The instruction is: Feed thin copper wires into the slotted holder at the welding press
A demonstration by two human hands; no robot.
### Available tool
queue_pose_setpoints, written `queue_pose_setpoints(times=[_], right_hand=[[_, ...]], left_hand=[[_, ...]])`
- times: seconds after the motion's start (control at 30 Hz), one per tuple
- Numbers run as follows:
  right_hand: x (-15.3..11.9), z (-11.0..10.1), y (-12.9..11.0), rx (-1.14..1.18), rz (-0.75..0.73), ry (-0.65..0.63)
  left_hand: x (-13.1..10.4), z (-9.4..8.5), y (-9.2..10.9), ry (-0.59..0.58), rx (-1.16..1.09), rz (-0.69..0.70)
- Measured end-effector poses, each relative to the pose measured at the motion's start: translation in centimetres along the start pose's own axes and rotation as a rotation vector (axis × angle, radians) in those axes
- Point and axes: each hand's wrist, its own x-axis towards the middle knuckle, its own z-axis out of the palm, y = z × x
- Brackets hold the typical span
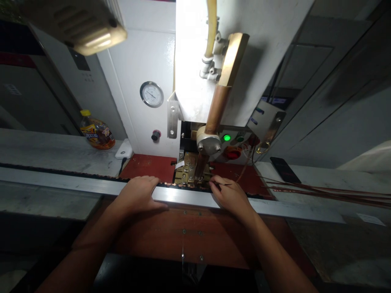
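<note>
A long aluminium bar (186,196) runs across the bench, with a black strip (100,176) bearing small copper pieces along its back edge. My left hand (139,194) grips the bar left of the welding machine, fingers over the top and thumb along the front. Close to the right of the copper electrode (200,165), my right hand (230,196) pinches a thin copper-coloured wire (225,184), its palm against the bar. The electrode's tip comes down over a brass fixture (184,176) behind the bar. My fingers partly hide the wire's near end.
Several long copper rods (320,192) lie at the right near a phone (284,170). A bottle (97,130) and a white box (124,149) stand at the left. A green light (227,138) glows beside a red button (232,154). A pressure gauge (152,94) is above.
</note>
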Motion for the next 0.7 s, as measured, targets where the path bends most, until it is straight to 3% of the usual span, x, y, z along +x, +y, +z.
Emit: queue_pose_setpoints(times=[0.7], right_hand=[[0.04,-0.23,-0.3,-0.05,0.019,-0.022]], left_hand=[[-0.38,-0.12,-0.23,0.004,0.042,0.001]])
